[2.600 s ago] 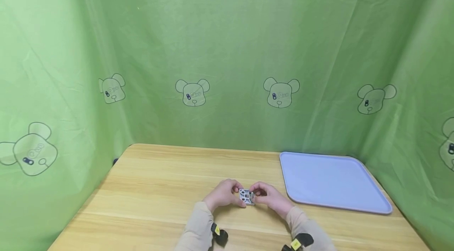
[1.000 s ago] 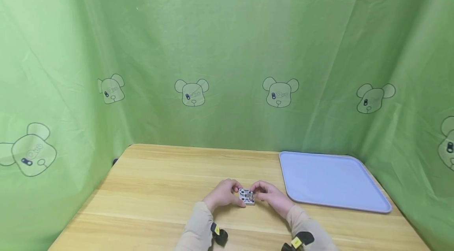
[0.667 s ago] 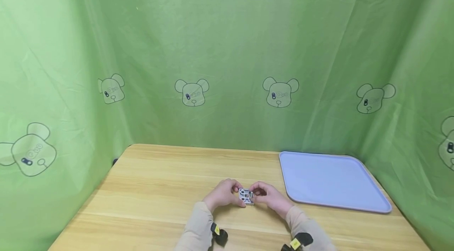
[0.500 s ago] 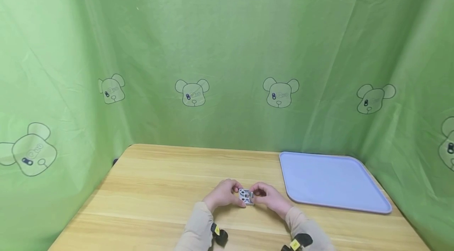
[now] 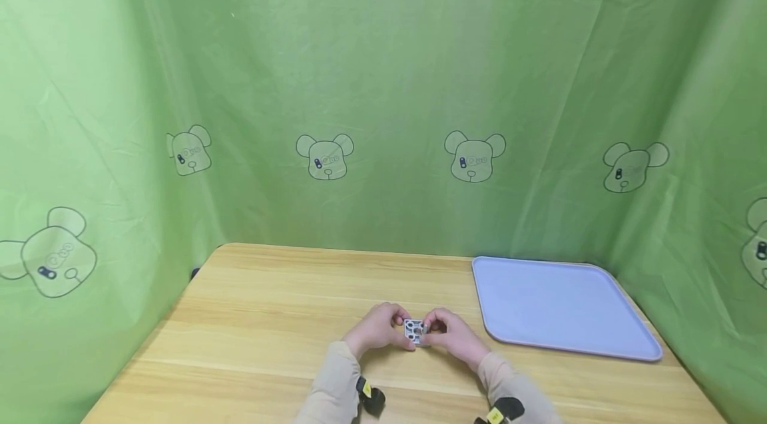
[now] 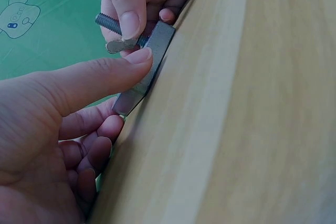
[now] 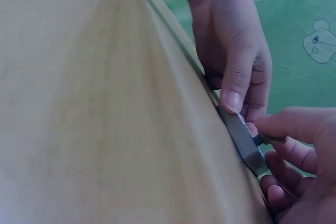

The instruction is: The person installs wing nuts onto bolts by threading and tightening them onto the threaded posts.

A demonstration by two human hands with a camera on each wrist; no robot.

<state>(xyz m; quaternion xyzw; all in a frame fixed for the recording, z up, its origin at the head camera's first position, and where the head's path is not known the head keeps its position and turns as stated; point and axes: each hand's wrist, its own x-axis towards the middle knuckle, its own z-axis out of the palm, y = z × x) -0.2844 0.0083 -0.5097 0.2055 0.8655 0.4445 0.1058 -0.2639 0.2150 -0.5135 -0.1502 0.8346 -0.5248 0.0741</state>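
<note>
A small square metal plate [image 5: 411,331] with several holes lies flat on the table near its front middle. My left hand [image 5: 377,329] grips its left edge between thumb and fingers. From the plate rises a threaded bolt [image 6: 108,22], with a grey wing nut [image 6: 118,46] on it. My right hand [image 5: 458,339] pinches the wing nut between thumb and fingers, close to the plate's face. In the right wrist view, the plate's side [image 7: 240,135] shows between both hands, and the right fingers partly hide the bolt and nut.
A light blue tray [image 5: 557,304] lies at the right of the wooden table [image 5: 263,317], beyond my right hand. Green patterned curtain [image 5: 383,78] encloses the back and sides. Both forearms wear black straps with small cameras [image 5: 374,401].
My right thumb and fingers have shifted about the bolt, and the thumb now reaches further left over the plate. The left hand and the plate stay in place.
</note>
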